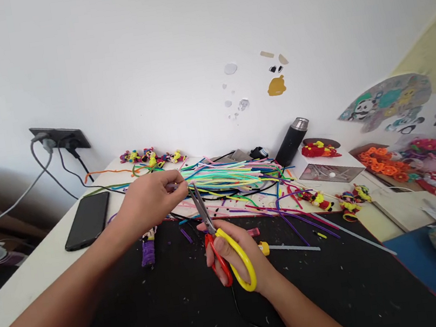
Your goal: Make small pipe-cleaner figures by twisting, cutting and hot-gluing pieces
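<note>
My right hand (241, 247) has its fingers through the handles of a pair of scissors (203, 209), one loop red and the other yellow. The blades point up and away, slightly parted. Just left of their tips, my left hand (160, 191) is closed in a pinch; whatever is between its fingers is too small to make out. Behind both hands lies a heap of coloured pipe cleaners (228, 175). A small purple wrapped figure (147, 250) lies on the black mat (174, 312) below my left wrist.
A phone (88, 221) lies at the left, below a wall socket (60, 138) with cords. At the back right stand a black flask (292, 140) and a white box (327, 166). Finished pipe-cleaner figures (349, 205) sit at the right. A glue gun (264, 248) rests beside my right hand.
</note>
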{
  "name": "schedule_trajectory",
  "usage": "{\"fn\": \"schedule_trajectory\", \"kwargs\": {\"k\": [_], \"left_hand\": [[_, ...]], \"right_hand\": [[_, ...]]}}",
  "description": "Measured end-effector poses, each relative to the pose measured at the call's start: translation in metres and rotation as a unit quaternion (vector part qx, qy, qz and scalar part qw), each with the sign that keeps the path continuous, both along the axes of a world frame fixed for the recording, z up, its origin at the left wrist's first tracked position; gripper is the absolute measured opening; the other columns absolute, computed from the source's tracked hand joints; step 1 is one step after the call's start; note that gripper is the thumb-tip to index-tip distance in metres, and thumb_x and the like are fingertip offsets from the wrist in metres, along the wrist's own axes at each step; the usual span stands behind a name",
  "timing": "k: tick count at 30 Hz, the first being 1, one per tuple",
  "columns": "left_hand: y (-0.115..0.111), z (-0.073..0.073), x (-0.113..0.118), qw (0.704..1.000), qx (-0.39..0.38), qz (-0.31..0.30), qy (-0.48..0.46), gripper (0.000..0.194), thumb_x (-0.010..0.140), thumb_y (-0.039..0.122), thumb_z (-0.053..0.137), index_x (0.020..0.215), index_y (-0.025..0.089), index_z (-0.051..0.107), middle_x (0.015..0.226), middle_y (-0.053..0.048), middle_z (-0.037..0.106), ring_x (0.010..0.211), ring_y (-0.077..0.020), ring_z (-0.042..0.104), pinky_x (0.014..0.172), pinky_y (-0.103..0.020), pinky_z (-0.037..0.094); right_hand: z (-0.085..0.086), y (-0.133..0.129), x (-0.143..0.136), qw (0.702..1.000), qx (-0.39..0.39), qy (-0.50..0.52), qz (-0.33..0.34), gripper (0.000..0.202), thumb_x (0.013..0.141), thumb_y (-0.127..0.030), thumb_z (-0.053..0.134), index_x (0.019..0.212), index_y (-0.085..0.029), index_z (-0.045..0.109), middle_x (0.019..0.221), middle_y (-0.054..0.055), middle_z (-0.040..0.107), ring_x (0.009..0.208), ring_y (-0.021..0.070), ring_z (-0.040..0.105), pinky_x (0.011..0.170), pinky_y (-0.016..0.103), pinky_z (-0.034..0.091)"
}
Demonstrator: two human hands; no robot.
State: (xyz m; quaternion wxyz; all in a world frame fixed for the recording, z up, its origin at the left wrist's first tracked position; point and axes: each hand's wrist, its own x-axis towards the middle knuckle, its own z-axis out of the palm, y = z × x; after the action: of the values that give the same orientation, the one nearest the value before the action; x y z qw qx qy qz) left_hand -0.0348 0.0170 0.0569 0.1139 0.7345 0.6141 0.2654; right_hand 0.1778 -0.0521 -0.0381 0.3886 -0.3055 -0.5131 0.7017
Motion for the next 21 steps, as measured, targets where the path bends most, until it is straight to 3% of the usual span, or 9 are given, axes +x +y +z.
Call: {"fn": "schedule_trajectory", "kwargs": {"k": [10,21], "left_hand": [[-0.0035,-0.0047,0.0022,0.998,-0.015,-0.038,0.038,0.031,0.085,0.047,0.055,0.077,0.024,0.073,0.065,-0.001,0.072,0.060,-0.0198,0.059,0.057,-0.028,0.034],[-0.0081,-0.0050,0.0081,0.996,-0.040,-0.054,0.062,0.026,0.083,0.043,0.054,0.068,0.025,0.064,0.068,-0.001,0.070,0.060,-0.0193,0.056,0.058,-0.029,0.031]], "right_hand": [[-0.0035,-0.0002,-0.0016,1.000,-0.015,-0.018,-0.013,0.072,0.089,-0.073,0.072,0.135,-0.018,0.064,0.070,-0.005,0.061,0.036,0.0079,0.052,0.036,0.018,0.036],[-0.0052,-0.0003,-0.0034,0.999,-0.027,-0.035,-0.026,0.068,0.090,-0.071,0.072,0.132,-0.018,0.065,0.067,-0.007,0.059,0.035,0.0083,0.052,0.034,0.018,0.035]]}}
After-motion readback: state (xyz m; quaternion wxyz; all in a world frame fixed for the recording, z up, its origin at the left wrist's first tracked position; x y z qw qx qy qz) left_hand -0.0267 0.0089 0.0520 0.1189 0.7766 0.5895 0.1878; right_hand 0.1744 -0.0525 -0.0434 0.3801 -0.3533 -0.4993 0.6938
